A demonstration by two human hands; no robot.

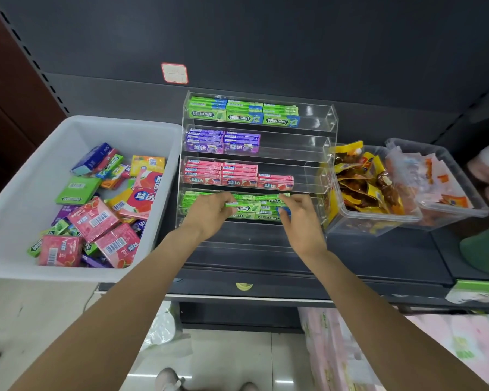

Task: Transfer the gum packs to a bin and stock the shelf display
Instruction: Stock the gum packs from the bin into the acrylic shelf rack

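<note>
While both hands work at the lowest tier, the head view shows this:
Left hand [209,213]: fingers curled, pinching the left end of a green gum pack [244,206].
Right hand [295,218]: fingers curled on that pack's right end.
Green gum pack: held level at the front of the bottom tier of the clear acrylic display [329,119], above other green packs.
Upper tiers: green, purple and pink packs, stacked from the left.
White bin [26,193]: left of the display, holding loose mixed gum packs [93,218].
Clear tubs [378,218]: right, filled with snack packets.
Surface: dark shelf [378,258] with a dark back panel.
Floor: pale tiles near the person's shoes.
</note>
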